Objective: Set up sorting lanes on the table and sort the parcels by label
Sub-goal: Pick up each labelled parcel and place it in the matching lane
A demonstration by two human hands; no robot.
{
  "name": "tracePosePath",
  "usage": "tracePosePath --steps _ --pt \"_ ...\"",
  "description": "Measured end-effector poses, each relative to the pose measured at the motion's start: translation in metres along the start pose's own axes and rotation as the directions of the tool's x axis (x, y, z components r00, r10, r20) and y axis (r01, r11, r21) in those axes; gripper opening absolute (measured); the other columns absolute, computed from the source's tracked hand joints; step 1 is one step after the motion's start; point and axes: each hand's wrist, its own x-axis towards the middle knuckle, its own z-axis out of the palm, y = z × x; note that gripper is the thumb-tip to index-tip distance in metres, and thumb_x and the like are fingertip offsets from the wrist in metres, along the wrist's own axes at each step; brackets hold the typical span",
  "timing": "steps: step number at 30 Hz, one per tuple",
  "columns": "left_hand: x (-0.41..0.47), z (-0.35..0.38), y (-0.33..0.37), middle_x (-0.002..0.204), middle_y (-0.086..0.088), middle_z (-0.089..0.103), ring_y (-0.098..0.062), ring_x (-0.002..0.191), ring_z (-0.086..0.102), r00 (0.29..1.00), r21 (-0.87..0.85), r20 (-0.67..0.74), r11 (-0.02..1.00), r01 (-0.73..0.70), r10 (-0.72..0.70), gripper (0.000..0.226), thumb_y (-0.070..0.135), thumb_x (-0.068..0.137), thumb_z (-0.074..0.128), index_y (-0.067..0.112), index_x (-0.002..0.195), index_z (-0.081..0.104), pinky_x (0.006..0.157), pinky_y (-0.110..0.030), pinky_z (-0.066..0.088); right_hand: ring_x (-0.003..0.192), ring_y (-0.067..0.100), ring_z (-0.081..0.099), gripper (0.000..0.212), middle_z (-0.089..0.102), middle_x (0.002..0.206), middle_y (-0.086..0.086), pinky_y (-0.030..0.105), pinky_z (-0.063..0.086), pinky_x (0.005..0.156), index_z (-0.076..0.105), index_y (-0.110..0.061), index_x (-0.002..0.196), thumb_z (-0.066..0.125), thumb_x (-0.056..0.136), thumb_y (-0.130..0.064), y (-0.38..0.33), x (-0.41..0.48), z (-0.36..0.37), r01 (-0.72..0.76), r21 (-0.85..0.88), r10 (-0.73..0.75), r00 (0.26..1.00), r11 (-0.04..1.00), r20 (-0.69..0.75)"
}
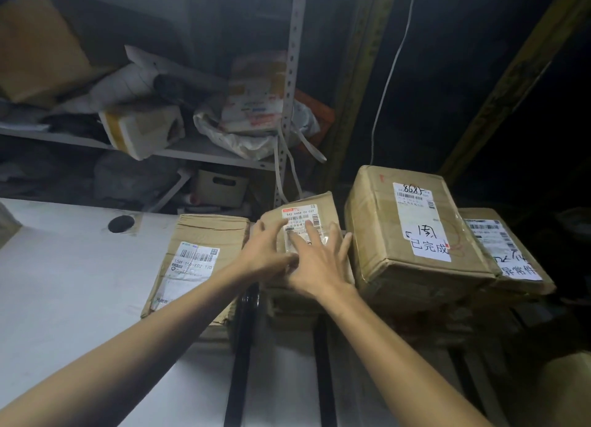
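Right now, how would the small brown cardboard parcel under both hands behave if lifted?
The small brown cardboard parcel is probably stiff: its edges look boxy. Likely light, since it's small beside the large taped cardboard carton. Its glossy white label may be slippery under the flat left hand and right hand.

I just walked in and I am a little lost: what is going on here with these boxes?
A person is sorting cardboard parcels. The left grip and the right grip, bare hands with fingers spread, rest flat on the labelled middle parcel; neither grasps it. A flat parcel lies to its left on the white table, and a taller parcel marked 8685 and another labelled parcel stand to its right.
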Motion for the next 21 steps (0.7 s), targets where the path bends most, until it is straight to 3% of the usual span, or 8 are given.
tracePosePath --steps 3,5,8,13,17,21 --pt "-0.002 0.004 0.007 0.148 -0.016 0.035 -0.026 0.139 0.033 0.998 -0.044 -0.06 0.999 0.002 -0.005 0.07 0.017 0.082 0.061 0.021 0.148 0.037 0.113 -0.031 0.03 0.148 0.048 -0.003 0.079 0.004 0.168 0.001 0.068 0.002 0.117 0.028 -0.035 0.155 0.065 0.085 -0.04 -0.009 0.002 -0.006 -0.017 0.004 0.017 1.0 1.0 0.006" --pt "0.0 0.004 0.005 0.143 -0.009 0.046 -0.023 0.137 0.036 0.991 -0.081 -0.133 0.997 -0.012 0.001 0.065 0.026 0.078 0.058 0.022 0.142 0.045 0.113 -0.037 0.033 0.146 0.045 0.005 0.067 0.009 0.167 -0.001 0.064 0.013 0.115 0.039 -0.034 0.148 0.064 0.086 -0.034 -0.013 0.006 -0.01 -0.017 0.051 0.018 1.0 0.999 -0.018" --pt "0.003 -0.001 0.005 0.137 -0.003 0.055 -0.02 0.133 0.043 0.976 -0.075 -0.217 0.996 -0.039 0.022 0.063 0.032 0.073 0.058 0.025 0.136 0.052 0.11 -0.038 0.038 0.145 0.039 0.009 0.058 0.013 0.166 -0.002 0.063 0.017 0.113 0.047 -0.033 0.141 0.062 0.085 -0.031 -0.014 0.011 -0.013 -0.009 0.126 0.016 0.998 0.992 -0.058" --pt "0.001 -0.013 0.006 0.155 -0.013 0.031 -0.023 0.146 0.025 0.97 0.039 -0.237 0.999 -0.038 0.046 0.067 0.022 0.08 0.066 0.032 0.142 0.045 0.11 -0.039 0.036 0.146 0.034 0.011 0.06 0.022 0.165 -0.001 0.06 0.023 0.108 0.053 -0.029 0.14 0.064 0.083 -0.039 -0.016 0.009 -0.01 0.047 0.183 -0.024 0.992 0.982 -0.124" --pt "-0.01 -0.006 -0.007 0.152 -0.014 0.039 -0.021 0.149 0.017 0.975 0.044 -0.209 0.997 -0.061 0.069 0.062 0.023 0.082 0.067 0.027 0.141 0.047 0.11 -0.034 0.031 0.144 0.033 0.014 0.057 0.025 0.163 0.001 0.059 0.023 0.107 0.058 -0.027 0.133 0.064 0.078 -0.041 -0.016 0.008 -0.009 0.076 0.079 -0.069 0.994 0.994 -0.086" --pt "-0.009 -0.011 -0.013 0.157 -0.011 0.032 -0.019 0.15 0.013 0.976 0.014 -0.206 0.998 -0.068 0.069 0.074 0.016 0.072 0.071 0.038 0.138 0.045 0.106 -0.035 0.035 0.139 0.03 0.023 0.051 0.03 0.161 0.0 0.056 0.029 0.103 0.064 -0.025 0.126 0.065 0.079 -0.044 -0.015 0.006 -0.004 0.068 0.163 -0.053 0.994 0.984 -0.094"
